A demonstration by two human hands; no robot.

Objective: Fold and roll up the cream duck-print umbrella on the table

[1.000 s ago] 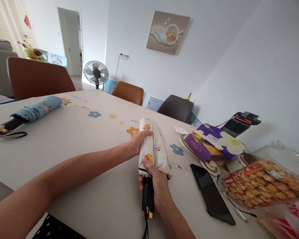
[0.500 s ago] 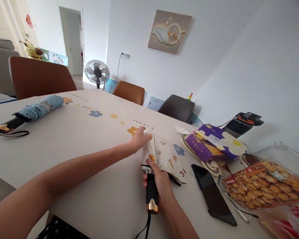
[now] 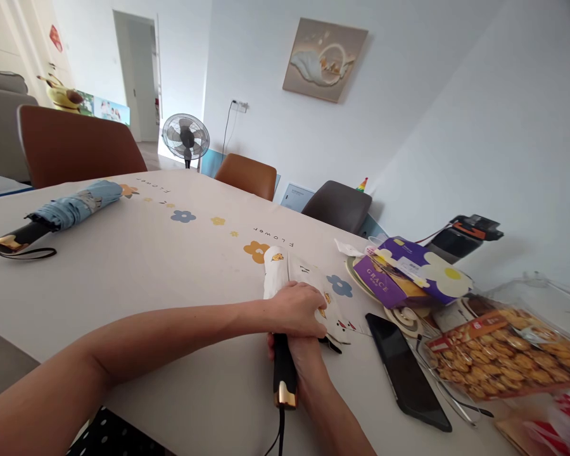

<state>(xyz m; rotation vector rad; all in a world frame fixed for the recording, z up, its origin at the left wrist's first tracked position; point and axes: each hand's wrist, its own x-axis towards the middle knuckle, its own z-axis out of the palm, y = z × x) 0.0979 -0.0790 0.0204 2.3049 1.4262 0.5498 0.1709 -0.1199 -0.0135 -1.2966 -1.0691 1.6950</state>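
Observation:
A folded white umbrella [image 3: 277,272] with small cartoon prints lies on the table, its black handle [image 3: 285,373] with a gold end pointing toward me. My right hand [image 3: 300,349] is wrapped round it where the handle meets the canopy, partly hidden under the other hand. Across the lower canopy rests my left hand [image 3: 298,309], fingers bent over the loose fabric; the fingertips are partly hidden. A loose flap of canopy spreads to the right of the rolled part. Farther left lies a folded blue umbrella [image 3: 78,206], which neither hand touches.
On the right are a black phone [image 3: 406,370], a purple box [image 3: 399,272] and a bag of cookies [image 3: 508,351]. A flower-patterned white cloth [image 3: 171,304] covers the table. Chairs [image 3: 247,176] stand along the far side, with a fan [image 3: 186,136] behind.
My left hand has come back from the far tip of the white umbrella to its lower canopy, above my right hand. My right hand keeps its hold near the handle.

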